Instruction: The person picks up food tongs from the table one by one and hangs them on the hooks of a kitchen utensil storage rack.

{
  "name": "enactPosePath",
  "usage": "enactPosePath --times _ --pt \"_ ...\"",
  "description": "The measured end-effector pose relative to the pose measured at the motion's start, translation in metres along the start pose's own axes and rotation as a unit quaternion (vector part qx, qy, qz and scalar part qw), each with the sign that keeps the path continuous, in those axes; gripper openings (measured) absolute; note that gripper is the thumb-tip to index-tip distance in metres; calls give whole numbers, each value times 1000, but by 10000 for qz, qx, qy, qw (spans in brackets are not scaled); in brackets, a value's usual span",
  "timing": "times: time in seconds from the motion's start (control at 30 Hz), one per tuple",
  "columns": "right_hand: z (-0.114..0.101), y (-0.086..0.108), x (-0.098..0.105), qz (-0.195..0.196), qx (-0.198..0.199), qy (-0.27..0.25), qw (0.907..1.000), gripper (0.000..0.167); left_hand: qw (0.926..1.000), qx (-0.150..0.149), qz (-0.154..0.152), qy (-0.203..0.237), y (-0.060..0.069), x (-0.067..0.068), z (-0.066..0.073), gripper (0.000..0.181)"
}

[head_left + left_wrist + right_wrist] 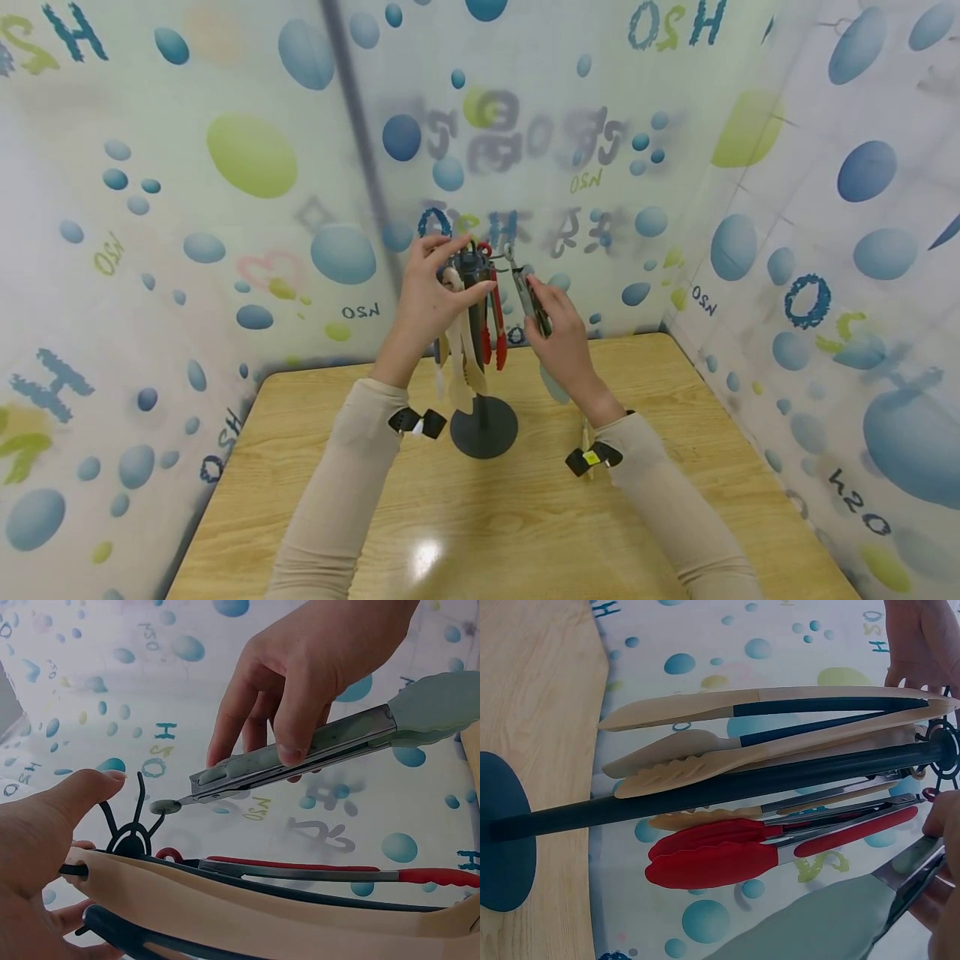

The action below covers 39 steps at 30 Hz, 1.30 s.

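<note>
My right hand [564,337] grips a pair of metal tongs [322,746] with pale grey-green heads, by the handle. In the left wrist view, the small pull tab [165,806] at the tongs' end meets a hook [156,825] of the black utensil stand [570,814]. My left hand [431,292] curves its thumb and fingers about the stand's top, beside the hooks; part of its contact is hidden. Red-tipped tongs [712,862] hang from the stand, with beige tongs [697,761] and other utensils around the pole.
The stand's round base [483,427] rests on a wooden table [487,517] near its back edge. A patterned curtain [337,167] surrounds the table behind and at both sides. Something slim and yellowish [587,429] lies partly hidden under the right wrist.
</note>
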State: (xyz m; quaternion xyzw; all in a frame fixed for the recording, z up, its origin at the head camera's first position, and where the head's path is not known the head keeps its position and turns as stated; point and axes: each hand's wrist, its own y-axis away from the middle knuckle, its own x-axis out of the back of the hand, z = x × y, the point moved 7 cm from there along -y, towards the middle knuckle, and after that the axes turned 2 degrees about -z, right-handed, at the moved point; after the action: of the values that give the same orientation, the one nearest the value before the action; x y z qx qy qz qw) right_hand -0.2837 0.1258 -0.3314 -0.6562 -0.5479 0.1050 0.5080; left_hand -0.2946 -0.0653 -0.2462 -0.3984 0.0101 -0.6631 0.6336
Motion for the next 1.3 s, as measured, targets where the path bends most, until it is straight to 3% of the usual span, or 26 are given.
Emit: enactPosePath --times 0.5,0.97,1.3 --pt "3 3 -5 -124 -95 -67 9999 61 10000 -62 -1 68 0 0 2 70" --pt "-2 4 -10 -135 49 -187 9997 61 10000 -95 -2 9 0 0 1 69" --pt "-1 7 -16 -279 -109 -239 9993 63 9999 -107 11 22 1 0 1 69"
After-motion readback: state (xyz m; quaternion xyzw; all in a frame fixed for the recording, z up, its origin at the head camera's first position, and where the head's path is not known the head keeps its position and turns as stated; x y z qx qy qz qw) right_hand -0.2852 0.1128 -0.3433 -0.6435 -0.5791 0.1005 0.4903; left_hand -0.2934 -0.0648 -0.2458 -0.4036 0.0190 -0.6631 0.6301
